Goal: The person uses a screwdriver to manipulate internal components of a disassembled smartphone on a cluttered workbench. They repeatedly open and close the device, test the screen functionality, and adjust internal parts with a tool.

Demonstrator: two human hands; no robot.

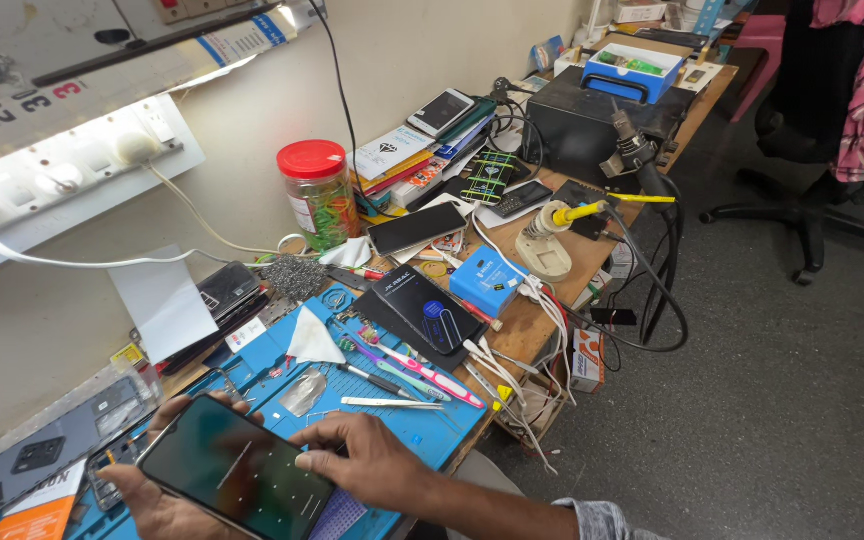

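Two hands work low at the near edge of the counter (552, 300). Left hand (157, 500) lies palm up under a smartphone (237, 468), fingers wrapped round its far long edge, cradling it with the dark glass facing up and tilted toward the wearer. Right hand (367, 462) comes in from the right, wrist low, forearm across the counter edge; fingers curled, thumb and fingertips pressed on the phone's right side, so both hands are closed on the same phone, which hangs just above the blue work mat (432, 425).

Mat beyond: tweezers (390, 403) lying flat, a pink-handled tool (432, 378), a white wipe (312, 340), all within short reach of the right hand. A phone back shell (62, 440) sits in a clear bag just left of the left hand.

Middle ground: black flat box (422, 315), small blue box (487, 280), loose white cables (527, 345) spilling over the edge.

Farther back: red-lidded jar (317, 195) against the wall, stacked phones and cards, a soldering iron in its stand (552, 235), a black station unit (592, 120). Office chair (822, 130) on the floor, well apart to the right.
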